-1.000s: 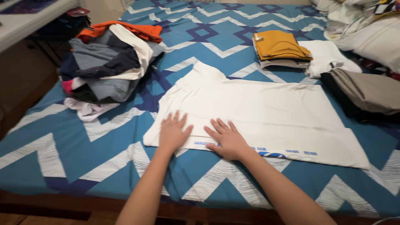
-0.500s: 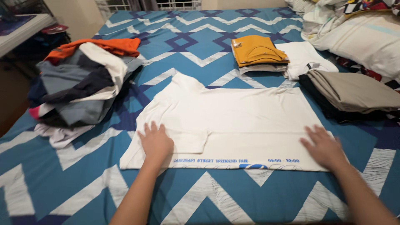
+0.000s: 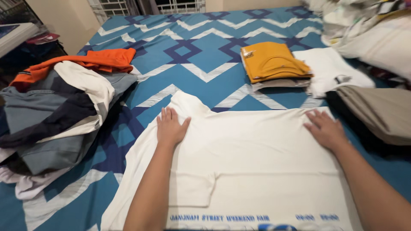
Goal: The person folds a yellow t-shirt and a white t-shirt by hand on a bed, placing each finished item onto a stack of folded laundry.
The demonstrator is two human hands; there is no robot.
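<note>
Pressing flat, spread left hand [image 3: 170,127] and right hand [image 3: 326,129], neither grip pinching, white T-shirt [image 3: 257,162]

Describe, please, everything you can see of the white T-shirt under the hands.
The white T-shirt lies flat on the blue zigzag bedspread, looking like soft cotton, mostly smooth. One long side is folded inward, leaving a horizontal fold edge and a short sleeve lying on top. A line of blue print runs along its near edge, seen mirrored. The left hand presses flat near its far left corner, and the right hand near its far right corner. Its right edge lies close beside a folded grey pile.
</note>
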